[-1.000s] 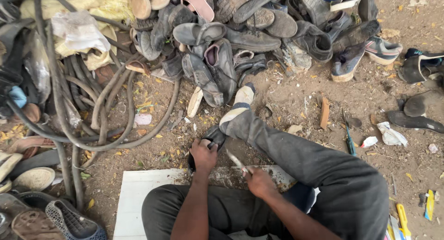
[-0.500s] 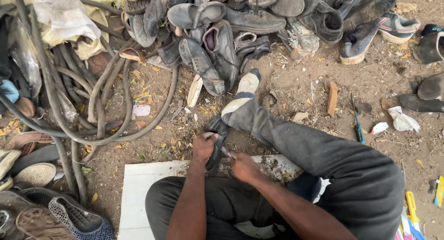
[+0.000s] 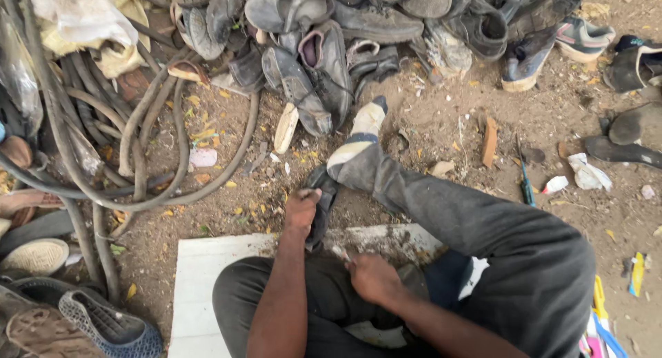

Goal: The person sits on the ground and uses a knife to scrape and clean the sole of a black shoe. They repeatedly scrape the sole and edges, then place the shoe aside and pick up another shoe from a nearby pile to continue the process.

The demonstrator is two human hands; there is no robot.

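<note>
I sit on a white board (image 3: 207,275) on dirt ground, my right leg stretched forward. My left hand (image 3: 302,210) grips a dark shoe (image 3: 321,206) standing on edge between my legs, next to my outstretched foot in a pale sock (image 3: 362,134). My right hand (image 3: 372,277) is closed around a small tool whose pale tip (image 3: 340,251) points at the shoe's lower part. What kind of tool it is, I cannot tell.
A heap of worn shoes (image 3: 331,48) lies ahead. Dark rubber hoses (image 3: 131,137) coil at the left, with more footwear (image 3: 103,323) at the lower left. A small screwdriver-like tool (image 3: 525,179), scraps and a white cloth (image 3: 586,172) lie at the right.
The view has tilted down and closer. My right hand moved from beside the shoe back toward my lap, still holding the tool; my left hand keeps the shoe.
</note>
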